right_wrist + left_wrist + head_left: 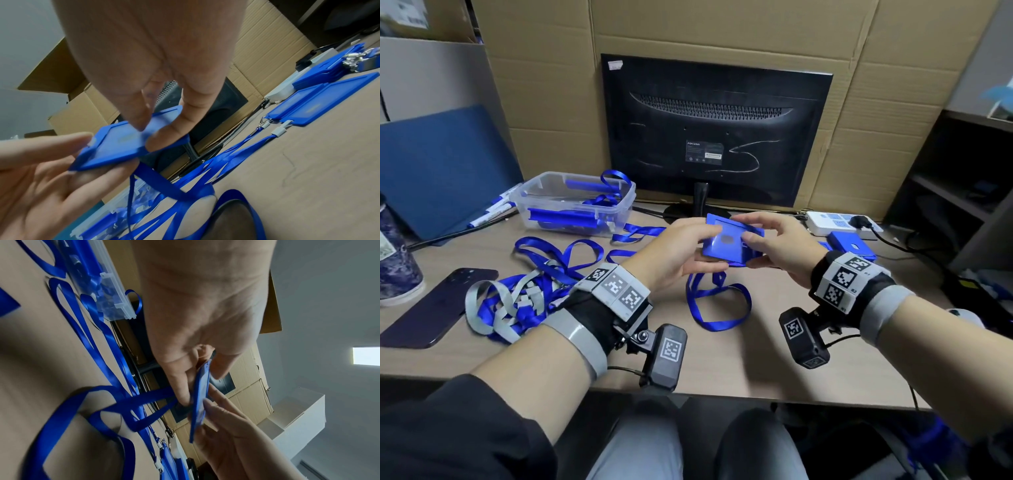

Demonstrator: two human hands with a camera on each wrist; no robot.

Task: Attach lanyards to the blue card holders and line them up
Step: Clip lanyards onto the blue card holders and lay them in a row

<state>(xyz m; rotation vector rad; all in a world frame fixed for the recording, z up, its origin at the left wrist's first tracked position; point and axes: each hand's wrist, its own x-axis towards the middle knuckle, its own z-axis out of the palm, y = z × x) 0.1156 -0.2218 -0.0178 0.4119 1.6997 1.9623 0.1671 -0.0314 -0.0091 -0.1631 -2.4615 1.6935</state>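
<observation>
Holder [729, 241] sits pinched between my left hand [681, 253] and right hand [774, 240], fingers of both gripping its edges, in front of the monitor [717, 130]. Its lanyard [717, 301] dangles below, seemingly attached. Next I'd lay it beside the finished holders [320, 100].

It looked like an office storeroom: a desk [722, 370], a monitor [717, 133] turned backwards beyond the hands, flattened cardboard [722, 31] behind it, a power strip [839, 222] past the right hand.
</observation>
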